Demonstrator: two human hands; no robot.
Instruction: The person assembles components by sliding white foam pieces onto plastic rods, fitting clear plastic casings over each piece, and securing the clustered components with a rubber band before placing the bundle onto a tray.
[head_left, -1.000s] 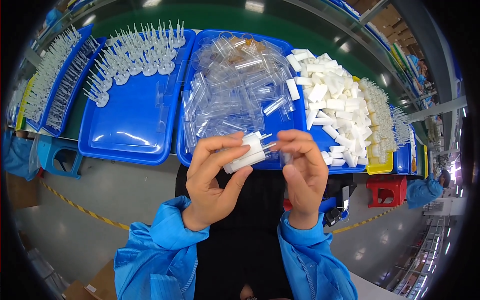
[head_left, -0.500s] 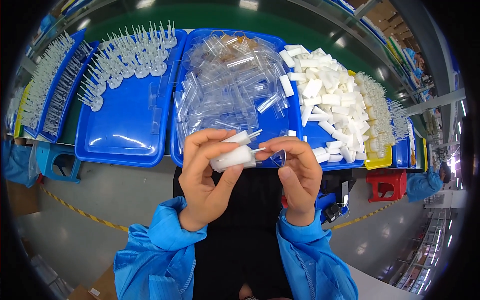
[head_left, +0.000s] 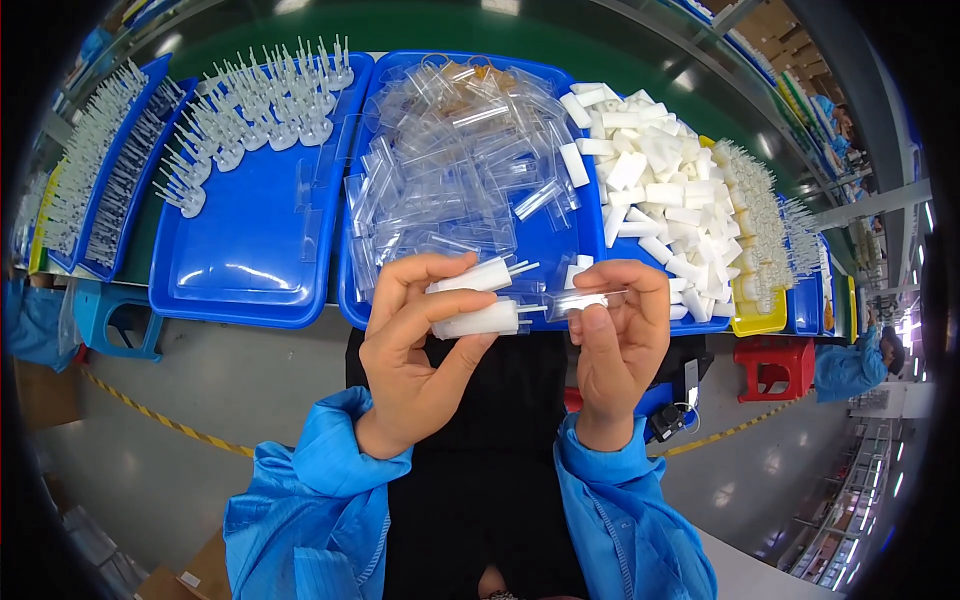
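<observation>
My left hand [head_left: 412,365] is closed around two white foam-like pieces, an upper one [head_left: 468,278] and a lower one [head_left: 476,321]. Thin pale rods stick out of both toward the right. Opposite them, my right hand [head_left: 622,345] pinches a small clear plastic piece [head_left: 590,299] between thumb and fingers, a short gap away from the rod tips. Both hands are held over the front edge of a blue tray [head_left: 560,238] heaped with clear plastic sleeves [head_left: 450,165].
White blocks [head_left: 665,195] are piled to the right, beside a yellow tray [head_left: 757,322] of clear parts. At left, a blue tray [head_left: 235,270] carries upright white stems on round bases [head_left: 285,125]. Blue [head_left: 110,320] and red [head_left: 775,368] stools stand beyond the trays.
My right hand has drawn back to the right with the clear plastic piece, which now lies level in its fingers. The left hand still holds the two white pieces.
</observation>
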